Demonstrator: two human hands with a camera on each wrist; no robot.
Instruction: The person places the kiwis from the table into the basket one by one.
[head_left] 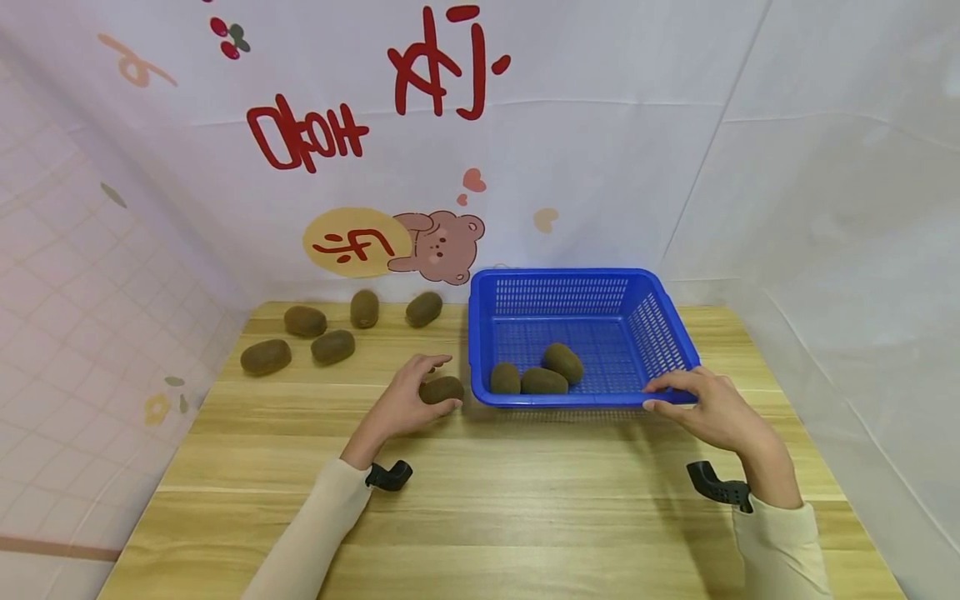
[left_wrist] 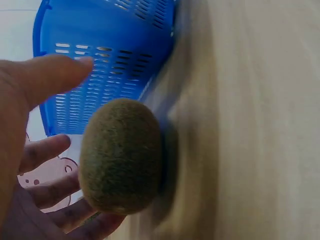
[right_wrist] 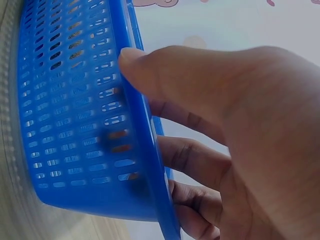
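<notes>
A brown kiwi (head_left: 442, 389) lies on the table just left of the blue plastic basket (head_left: 570, 400). My left hand (head_left: 408, 398) spreads around this kiwi, thumb on the near side and fingers over the far side. In the left wrist view the thumb stands apart from the kiwi (left_wrist: 121, 157), and the fingers reach behind it. My right hand (head_left: 712, 408) grips the basket's rim at its near right corner. The right wrist view shows the thumb outside the rim (right_wrist: 142, 125) and the fingers curled over it. Three kiwis (head_left: 562, 363) sit inside the basket at its near left.
Several more kiwis (head_left: 333, 347) lie loosely grouped on the far left of the wooden table (head_left: 480, 508). A white printed cloth (head_left: 600, 167) hangs behind the table, close to the basket's far side. White sheets also border the left and right sides.
</notes>
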